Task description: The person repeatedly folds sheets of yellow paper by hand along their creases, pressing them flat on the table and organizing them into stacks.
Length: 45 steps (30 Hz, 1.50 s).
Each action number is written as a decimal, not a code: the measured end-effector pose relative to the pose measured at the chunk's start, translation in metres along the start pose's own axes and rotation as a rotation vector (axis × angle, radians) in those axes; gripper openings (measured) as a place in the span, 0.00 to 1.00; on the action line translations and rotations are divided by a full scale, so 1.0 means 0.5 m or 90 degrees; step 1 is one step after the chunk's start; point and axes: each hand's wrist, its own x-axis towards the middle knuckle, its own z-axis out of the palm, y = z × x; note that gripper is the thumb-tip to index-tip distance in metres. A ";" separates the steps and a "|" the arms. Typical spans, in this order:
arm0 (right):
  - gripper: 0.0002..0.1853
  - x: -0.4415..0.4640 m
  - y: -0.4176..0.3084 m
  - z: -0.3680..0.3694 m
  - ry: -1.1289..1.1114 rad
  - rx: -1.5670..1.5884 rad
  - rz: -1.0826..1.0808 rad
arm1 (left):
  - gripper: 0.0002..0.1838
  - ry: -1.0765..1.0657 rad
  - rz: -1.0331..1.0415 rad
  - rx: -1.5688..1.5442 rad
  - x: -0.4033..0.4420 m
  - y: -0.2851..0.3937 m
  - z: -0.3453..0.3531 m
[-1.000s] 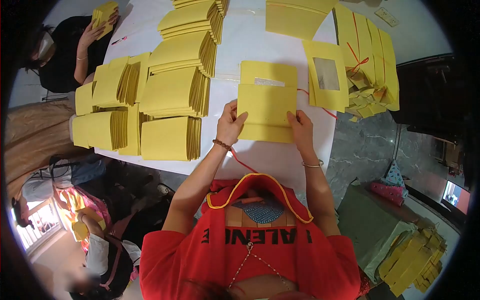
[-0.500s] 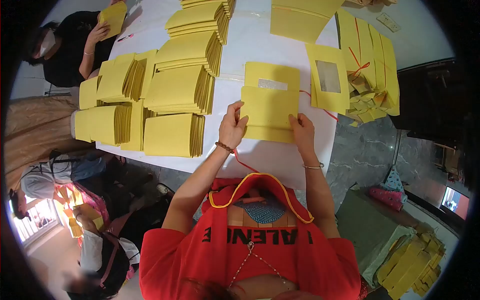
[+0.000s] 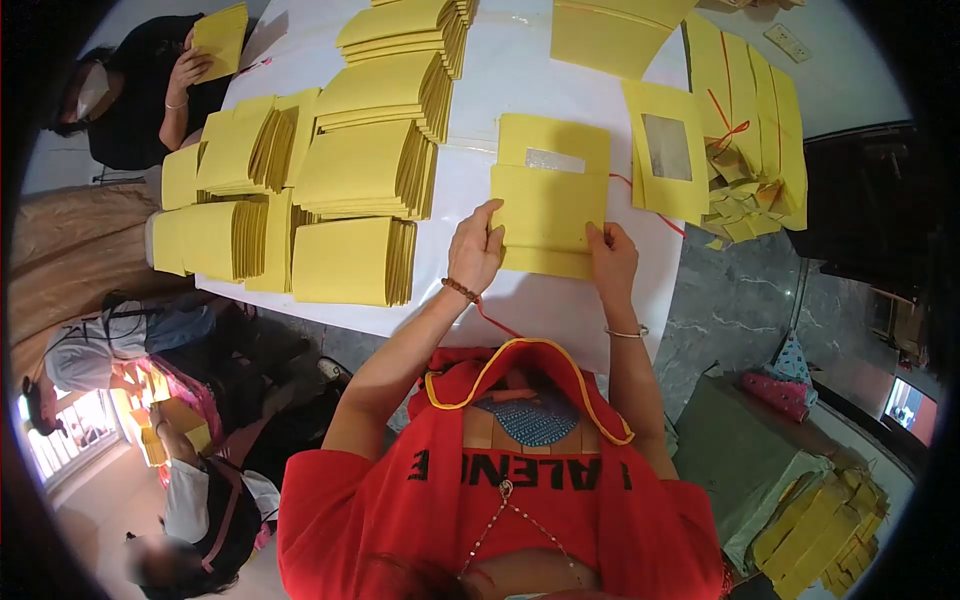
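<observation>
A yellow paper envelope (image 3: 546,217) with a clear window lies on the white table in front of me, its lower part folded up in layers. My left hand (image 3: 476,245) grips its left edge, thumb on top. My right hand (image 3: 611,258) pinches the right edge near the lower corner. The undersides of both grips are hidden. To the right of the envelope lies another windowed yellow piece (image 3: 666,150), with a red ribbon (image 3: 672,226) passing beneath it.
Stacks of folded yellow envelopes (image 3: 357,165) fill the table's left side. Large yellow sheets (image 3: 615,38) lie at the far edge. A ribbon-tied yellow bundle (image 3: 750,130) is at the right. One co-worker (image 3: 130,85) holds yellow pieces at the far left; others sit at the lower left.
The whole view has shifted slightly, with the table contents a little higher and to the right. Both hands keep their grip on the envelope, which looks nearly unchanged.
</observation>
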 end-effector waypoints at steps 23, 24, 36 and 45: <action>0.13 0.013 0.023 0.012 0.017 0.024 -0.022 | 0.34 -0.160 0.517 0.321 0.002 0.049 0.058; 0.13 0.010 0.018 0.010 0.019 0.028 -0.033 | 0.35 -0.169 0.507 0.332 0.001 0.049 0.058; 0.24 -0.011 -0.060 0.014 -0.031 -0.348 -0.497 | 0.31 -0.236 0.465 0.366 0.008 0.035 0.065; 0.27 0.025 -0.037 0.048 -0.180 -0.105 -0.396 | 0.22 -0.277 0.479 0.223 0.030 0.004 0.045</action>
